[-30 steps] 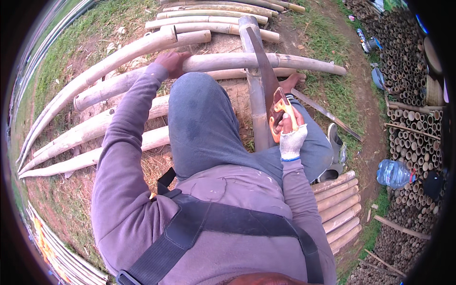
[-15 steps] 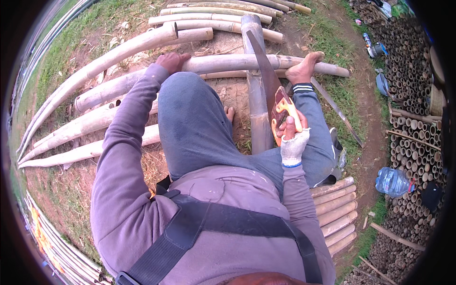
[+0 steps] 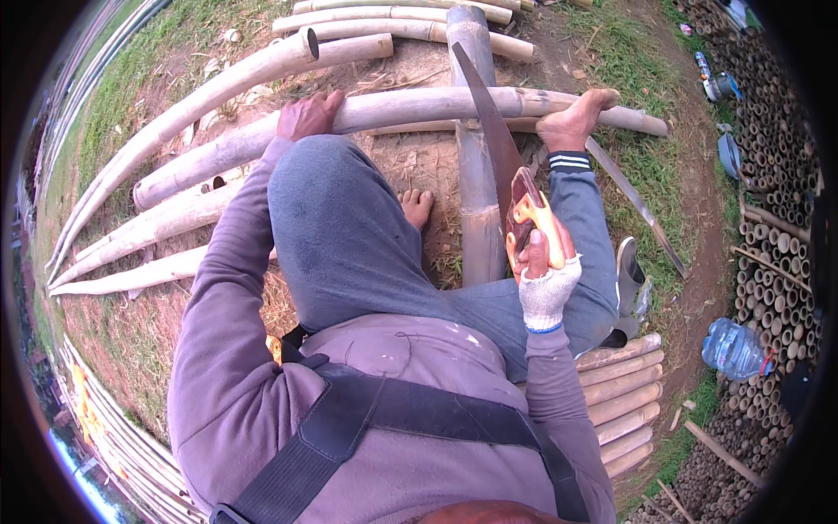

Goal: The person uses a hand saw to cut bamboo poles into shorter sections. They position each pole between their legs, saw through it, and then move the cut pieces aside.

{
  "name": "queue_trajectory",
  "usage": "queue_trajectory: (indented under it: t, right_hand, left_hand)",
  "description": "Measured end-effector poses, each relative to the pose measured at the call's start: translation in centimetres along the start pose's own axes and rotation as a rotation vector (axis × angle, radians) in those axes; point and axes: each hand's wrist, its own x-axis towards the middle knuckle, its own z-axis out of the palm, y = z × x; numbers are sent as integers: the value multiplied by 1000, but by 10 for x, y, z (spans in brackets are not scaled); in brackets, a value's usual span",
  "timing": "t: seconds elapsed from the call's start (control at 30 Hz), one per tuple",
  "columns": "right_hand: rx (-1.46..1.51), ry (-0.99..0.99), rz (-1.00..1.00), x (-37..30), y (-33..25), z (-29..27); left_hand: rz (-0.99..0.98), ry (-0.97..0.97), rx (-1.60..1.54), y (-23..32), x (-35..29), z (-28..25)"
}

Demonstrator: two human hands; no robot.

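Left hand (image 3: 310,115) curls over pale bamboo pole (image 3: 410,106); right hand (image 3: 546,278) clasps orange-handled handsaw (image 3: 506,166). Bare foot (image 3: 572,124), newly atop, likely steadies pole.

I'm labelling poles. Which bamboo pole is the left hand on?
The pale pole crossing over the grey pole: it alone bears the left hand and a bare foot.

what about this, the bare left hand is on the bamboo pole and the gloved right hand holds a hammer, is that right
Not quite: the gloved right hand holds a handsaw, not a hammer, as the head view shows. The bare left hand is indeed on the bamboo pole.
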Motion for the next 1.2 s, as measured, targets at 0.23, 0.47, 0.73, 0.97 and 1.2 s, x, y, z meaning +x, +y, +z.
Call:
queue_trajectory:
  t: [0.23,0.47,0.73,0.97,1.2]
  right_hand:
    - [-130,-53,-280,92,47,62]
    - [-62,-5,51,-38,-19,-15]
    - [-117,15,-187,105,43,66]
    - [-29,-14,31,-10,8,1]
    - [-97,27,-62,44,41,43]
  left_hand:
    - [-100,-6,-31,-13,-19,-2]
    - [6,-24,-43,-4,1,1]
    - [-10,-13,-24,-9,-3,-4]
    - [-17,-40,-62,-9,-9,-9]
    - [-16,-71,-46,-4,-2,-7]
